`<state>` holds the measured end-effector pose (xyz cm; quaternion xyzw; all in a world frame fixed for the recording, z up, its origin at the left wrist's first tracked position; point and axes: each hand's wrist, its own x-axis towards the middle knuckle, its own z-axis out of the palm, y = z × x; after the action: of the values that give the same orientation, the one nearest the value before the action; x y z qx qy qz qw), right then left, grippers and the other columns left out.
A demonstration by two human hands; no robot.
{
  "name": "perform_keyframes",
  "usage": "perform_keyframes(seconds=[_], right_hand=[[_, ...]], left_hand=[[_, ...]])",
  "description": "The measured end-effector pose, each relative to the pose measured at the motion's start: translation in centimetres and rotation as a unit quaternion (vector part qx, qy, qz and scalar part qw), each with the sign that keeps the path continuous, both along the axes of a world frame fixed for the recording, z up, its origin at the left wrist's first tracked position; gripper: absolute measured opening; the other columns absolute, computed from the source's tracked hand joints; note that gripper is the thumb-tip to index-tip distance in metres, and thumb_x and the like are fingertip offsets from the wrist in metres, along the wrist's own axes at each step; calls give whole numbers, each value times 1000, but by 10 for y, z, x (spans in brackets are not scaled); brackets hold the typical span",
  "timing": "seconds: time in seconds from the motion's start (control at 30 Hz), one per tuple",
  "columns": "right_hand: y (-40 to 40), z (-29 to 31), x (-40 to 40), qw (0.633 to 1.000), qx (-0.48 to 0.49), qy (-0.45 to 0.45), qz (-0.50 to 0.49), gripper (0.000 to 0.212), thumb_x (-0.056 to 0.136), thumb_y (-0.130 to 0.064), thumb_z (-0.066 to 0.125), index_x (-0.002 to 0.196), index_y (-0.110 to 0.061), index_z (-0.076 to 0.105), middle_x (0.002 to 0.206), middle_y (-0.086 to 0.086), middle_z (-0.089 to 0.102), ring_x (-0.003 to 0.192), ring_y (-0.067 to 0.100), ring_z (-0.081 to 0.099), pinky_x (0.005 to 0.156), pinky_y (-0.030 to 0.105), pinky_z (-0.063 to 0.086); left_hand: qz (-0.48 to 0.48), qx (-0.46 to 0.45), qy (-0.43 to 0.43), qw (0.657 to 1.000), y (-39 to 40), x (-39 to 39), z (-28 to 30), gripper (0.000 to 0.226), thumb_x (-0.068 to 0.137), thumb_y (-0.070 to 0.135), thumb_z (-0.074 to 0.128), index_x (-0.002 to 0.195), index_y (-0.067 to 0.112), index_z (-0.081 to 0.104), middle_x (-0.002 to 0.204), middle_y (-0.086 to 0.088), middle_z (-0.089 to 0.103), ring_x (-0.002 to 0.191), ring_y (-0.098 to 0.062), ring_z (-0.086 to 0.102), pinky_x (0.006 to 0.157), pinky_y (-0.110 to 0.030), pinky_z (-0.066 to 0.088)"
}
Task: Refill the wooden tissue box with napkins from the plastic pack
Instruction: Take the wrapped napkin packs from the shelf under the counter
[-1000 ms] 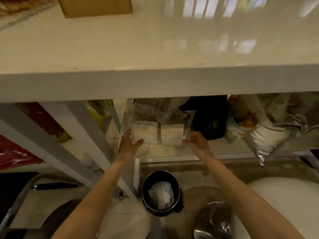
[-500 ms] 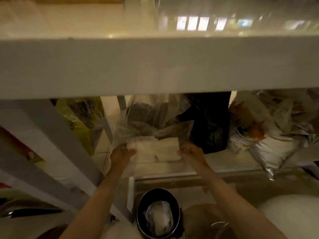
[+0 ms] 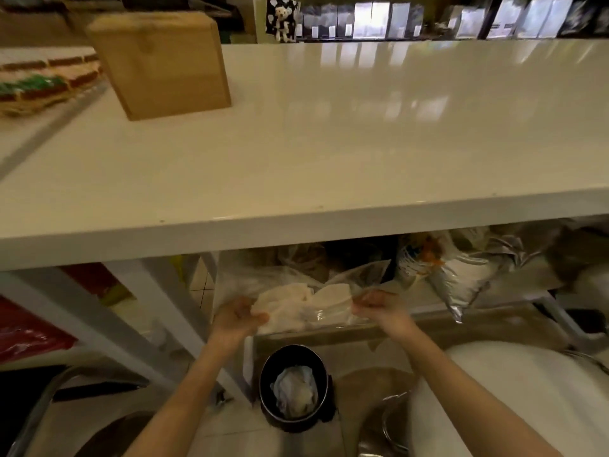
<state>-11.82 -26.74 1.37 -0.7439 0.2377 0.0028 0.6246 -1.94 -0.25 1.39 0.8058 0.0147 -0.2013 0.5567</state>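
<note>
The wooden tissue box (image 3: 161, 62) stands upright on the white counter (image 3: 329, 153) at the far left. Below the counter's front edge, a clear plastic pack of white napkins (image 3: 303, 301) is held between both hands, just in front of the lower shelf. My left hand (image 3: 235, 316) grips the pack's left end and my right hand (image 3: 379, 308) grips its right end. The napkins show through the plastic as two white stacks side by side.
A black bin (image 3: 295, 387) with crumpled paper stands on the floor under the hands. Foil and plastic bags (image 3: 461, 278) crowd the lower shelf to the right. A white table leg (image 3: 158, 321) slants at left. A patterned tray (image 3: 43, 84) lies left of the box.
The view has lifted, so the counter top and wooden box show again. Both hands have drawn the napkin pack out from the lower shelf, toward me and slightly upward.
</note>
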Motion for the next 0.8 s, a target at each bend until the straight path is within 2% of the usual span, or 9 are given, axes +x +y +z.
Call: perform_keyframes(seconds=[0.1, 0.23, 0.3, 0.37, 0.47, 0.53, 0.57, 0.67, 0.8], right_hand=[[-4, 36, -36, 999, 9, 12, 44, 22, 75, -4, 72, 96, -3, 69, 89, 4, 70, 79, 11, 68, 65, 15, 51], [-8, 95, -66, 996, -12, 19, 90, 14, 69, -8, 78, 76, -18, 72, 72, -7, 75, 69, 6, 68, 60, 14, 51], [-8, 125, -77, 994, -18, 7, 107, 14, 67, -6, 78, 76, -16, 73, 69, -13, 75, 69, -1, 68, 62, 10, 49], [-9, 155, -87, 992, -30, -7, 125, 13, 67, -7, 78, 78, -11, 74, 71, -11, 75, 72, -1, 68, 64, 8, 49], [-8, 201, -96, 987, -52, -34, 149, 13, 67, -11, 79, 78, -6, 75, 80, 1, 76, 78, 6, 69, 70, 13, 52], [-7, 233, -98, 984, -51, -60, 160, 16, 64, -16, 81, 78, -9, 76, 82, 3, 77, 80, 11, 70, 73, 18, 53], [-6, 248, -99, 983, -46, -75, 163, 20, 60, -21, 83, 77, -13, 77, 82, 3, 77, 80, 14, 71, 74, 20, 54], [-5, 290, -95, 981, -46, -110, 154, 25, 58, -30, 83, 77, -16, 76, 82, 8, 75, 76, 17, 70, 69, 22, 55], [-8, 331, -77, 981, -41, -147, 118, 9, 74, -15, 72, 80, -8, 70, 73, 2, 75, 69, 14, 71, 60, 20, 55]], left_hand=[[-27, 4, -8, 1000, 13, -32, 30, 20, 74, -6, 68, 92, -5, 60, 105, -11, 59, 107, -27, 55, 91, -32, 46], [-63, 19, -70, 995, 22, -76, 92, 34, 72, 3, 74, 105, 2, 64, 73, 11, 58, 75, -3, 57, 61, -7, 44], [-90, -7, -82, 993, 23, -94, 133, 27, 71, 1, 74, 93, 14, 65, 66, 17, 62, 63, 5, 60, 57, -2, 44], [-120, -39, -94, 988, 31, -105, 167, 32, 58, 20, 84, 86, 26, 71, 72, 18, 68, 69, 8, 63, 59, 0, 45], [-143, -76, -106, 981, 44, -110, 206, 68, 28, 66, 79, 85, 31, 76, 79, 8, 77, 75, -5, 70, 68, -19, 56], [-151, -56, -125, 979, 48, -108, 232, 94, 30, 72, 75, 105, 17, 70, 89, -7, 76, 84, -17, 71, 79, -34, 57], [-153, -61, -134, 977, 50, -106, 244, 94, 31, 70, 76, 106, 14, 68, 90, -7, 76, 86, -18, 70, 78, -31, 57], [-141, -101, -133, 976, 47, -95, 282, 67, 39, 49, 85, 94, 14, 71, 86, -2, 77, 79, -15, 72, 63, -18, 56], [-94, -110, -148, 978, 32, -68, 319, 20, 72, 25, 72, 91, 19, 69, 84, 5, 76, 80, -10, 72, 70, -26, 57]])
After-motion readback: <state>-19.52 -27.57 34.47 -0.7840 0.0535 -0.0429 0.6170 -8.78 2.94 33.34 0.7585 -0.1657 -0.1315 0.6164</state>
